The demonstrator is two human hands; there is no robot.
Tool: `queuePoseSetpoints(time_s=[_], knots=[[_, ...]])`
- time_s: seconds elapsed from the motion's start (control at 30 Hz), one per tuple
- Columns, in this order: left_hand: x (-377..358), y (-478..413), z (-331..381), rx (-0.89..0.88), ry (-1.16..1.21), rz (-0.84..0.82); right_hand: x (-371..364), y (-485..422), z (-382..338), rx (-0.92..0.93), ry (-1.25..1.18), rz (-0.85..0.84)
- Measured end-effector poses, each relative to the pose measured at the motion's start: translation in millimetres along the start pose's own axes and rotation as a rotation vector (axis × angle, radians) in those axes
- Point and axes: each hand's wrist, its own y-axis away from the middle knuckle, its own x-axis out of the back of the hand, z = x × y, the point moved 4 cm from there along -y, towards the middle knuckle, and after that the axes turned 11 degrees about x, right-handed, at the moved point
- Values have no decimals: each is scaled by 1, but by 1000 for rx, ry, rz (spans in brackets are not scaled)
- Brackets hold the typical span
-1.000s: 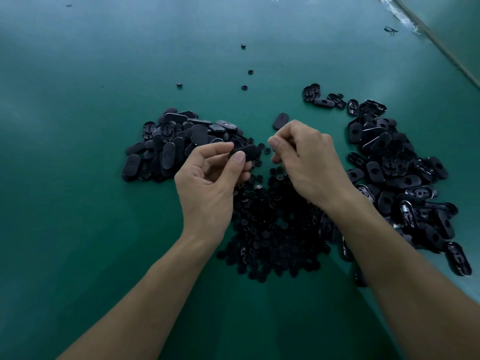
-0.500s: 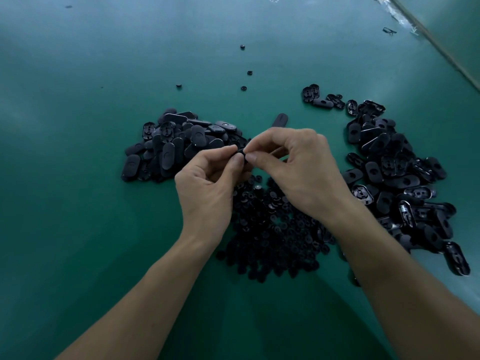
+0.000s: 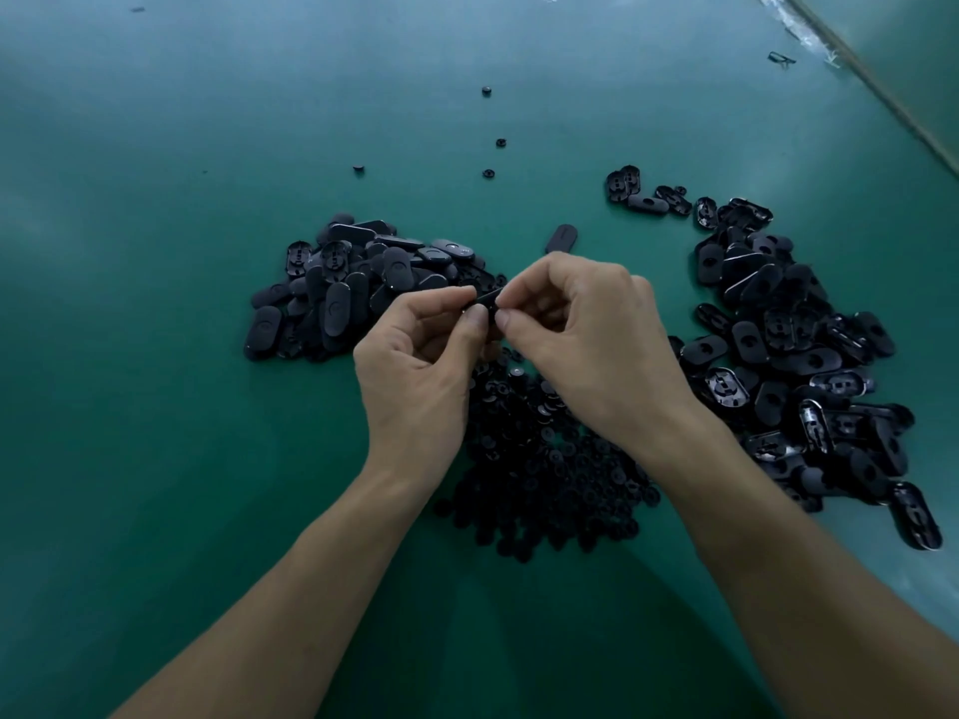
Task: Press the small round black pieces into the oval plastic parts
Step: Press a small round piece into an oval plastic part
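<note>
Head view: one press in hand, plenty left to do

Head view is the only one I have, so everything comes from it. Left hand [image 3: 415,365] pinches the held oval part [image 3: 485,299] between thumb and forefinger, above the table [image 3: 155,407] at mid-frame. Right hand [image 3: 586,345] has its thumb and forefinger closed on the same part from the other side, with the remaining fingers curled in. I can't tell whether a round piece sits under those tips, as they hide it. My read is that this is the pressing step on one unit.

Done so far, as I judge it: the left pile [image 3: 353,288] of oval parts mostly shows smooth faces with no open hole, so I take it as the finished heap. The lone oval [image 3: 561,238] just beyond the hands has its state unclear.

Left to do: the right pile [image 3: 794,355] shows many ovals with an open round hole, which I read as unfilled stock, and it looks larger than the left pile. The far cluster [image 3: 643,197] looks like more of the same. The heap of small round pieces [image 3: 539,459] lies under and behind the wrists and is thick. A few stray round pieces [image 3: 487,90] sit well apart, farther up the table.

My call is under halfway, with many presses to go.
</note>
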Motion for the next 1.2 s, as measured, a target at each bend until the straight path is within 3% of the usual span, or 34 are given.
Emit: queuePoseSetpoints(time_s=[0.43, 0.87, 1.2], knots=[[-2, 0, 2, -2, -35, -45, -1, -1, 0, 10, -19, 8], [2, -3, -1, -14, -126, 17, -13, 5, 12, -75, -155, 101], [4, -7, -4, -13, -22, 38, -17, 3, 13, -53, -217, 135]])
